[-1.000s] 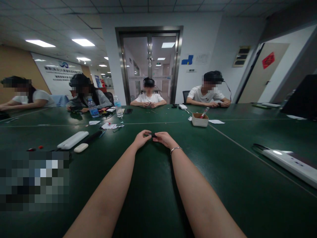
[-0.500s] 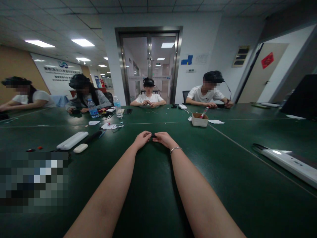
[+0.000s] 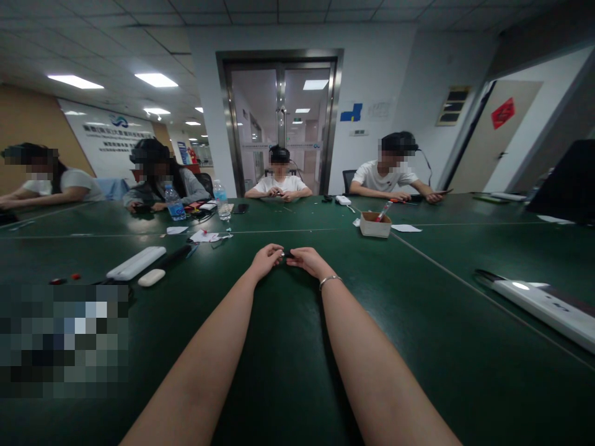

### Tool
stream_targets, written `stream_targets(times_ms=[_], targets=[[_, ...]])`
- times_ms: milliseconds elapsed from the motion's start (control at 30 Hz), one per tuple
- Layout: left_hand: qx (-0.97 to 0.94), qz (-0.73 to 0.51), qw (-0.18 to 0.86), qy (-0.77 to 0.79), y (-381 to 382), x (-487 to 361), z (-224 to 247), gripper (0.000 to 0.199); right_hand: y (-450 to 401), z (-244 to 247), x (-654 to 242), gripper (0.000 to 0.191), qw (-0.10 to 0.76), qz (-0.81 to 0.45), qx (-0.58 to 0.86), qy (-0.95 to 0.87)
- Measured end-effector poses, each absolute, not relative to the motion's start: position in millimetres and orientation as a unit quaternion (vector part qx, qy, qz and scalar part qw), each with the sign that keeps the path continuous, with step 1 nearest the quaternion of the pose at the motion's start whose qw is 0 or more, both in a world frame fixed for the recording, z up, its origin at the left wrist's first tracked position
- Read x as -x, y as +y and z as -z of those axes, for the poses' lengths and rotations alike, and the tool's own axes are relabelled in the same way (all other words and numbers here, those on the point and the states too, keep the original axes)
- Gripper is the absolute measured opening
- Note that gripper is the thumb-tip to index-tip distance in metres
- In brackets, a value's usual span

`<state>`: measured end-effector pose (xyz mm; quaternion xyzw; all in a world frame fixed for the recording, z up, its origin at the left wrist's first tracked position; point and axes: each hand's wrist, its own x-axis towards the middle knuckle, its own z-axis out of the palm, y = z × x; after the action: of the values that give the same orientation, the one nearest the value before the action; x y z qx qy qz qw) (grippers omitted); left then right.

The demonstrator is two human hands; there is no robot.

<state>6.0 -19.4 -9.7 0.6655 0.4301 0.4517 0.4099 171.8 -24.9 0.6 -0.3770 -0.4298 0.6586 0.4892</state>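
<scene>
Both my hands meet over the middle of the dark green table (image 3: 288, 347), arms stretched forward. Between them is a small black object (image 3: 288, 253) with a bright silvery bit at its left end; it is too small to name for certain. My left hand (image 3: 268, 261) is closed, its fingertips pinching the silvery end. From the other side, my right hand (image 3: 308, 260) pinches the black end between thumb and fingers. A metal bracelet circles my right wrist.
Left of my arms lie a long white case (image 3: 136, 263) and a small rounded white case (image 3: 151, 277). A small box (image 3: 375, 225) holding a red item stands ahead right. Two water bottles (image 3: 175, 203) stand ahead left. A white device (image 3: 548, 306) lies far right. Several people in headsets sit opposite.
A silvery bit now shows at the left end of the black object, by my left fingertips. My arms have hardly moved. The person at right has stretched out a hand holding something dark.
</scene>
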Motion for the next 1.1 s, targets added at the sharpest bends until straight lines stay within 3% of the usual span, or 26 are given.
stream_targets(times_ms=[333, 667, 933, 1100], targets=[[-0.675, -0.465, 0.386, 0.422, -18.3, -3.1, 11.1, 0.037, -27.4, -3.3, -171.5, 0.010, 0.494, -0.655, 0.384, -0.424], [-0.655, -0.450, 0.417, 0.441, -17.9, -5.7, 9.8, 0.026, -26.8, -3.0, -171.3, 0.007, 0.490, -0.656, 0.389, -0.422], [-0.671, -0.457, 0.397, 0.428, -22.7, -3.3, 7.0, 0.036, -26.2, -1.7, -171.4, 0.008, 0.493, -0.658, 0.382, -0.422], [-0.661, -0.458, 0.408, 0.432, -21.6, -3.9, 8.3, 0.032, -25.3, -0.3, -170.9, 0.009, 0.492, -0.655, 0.386, -0.424]])
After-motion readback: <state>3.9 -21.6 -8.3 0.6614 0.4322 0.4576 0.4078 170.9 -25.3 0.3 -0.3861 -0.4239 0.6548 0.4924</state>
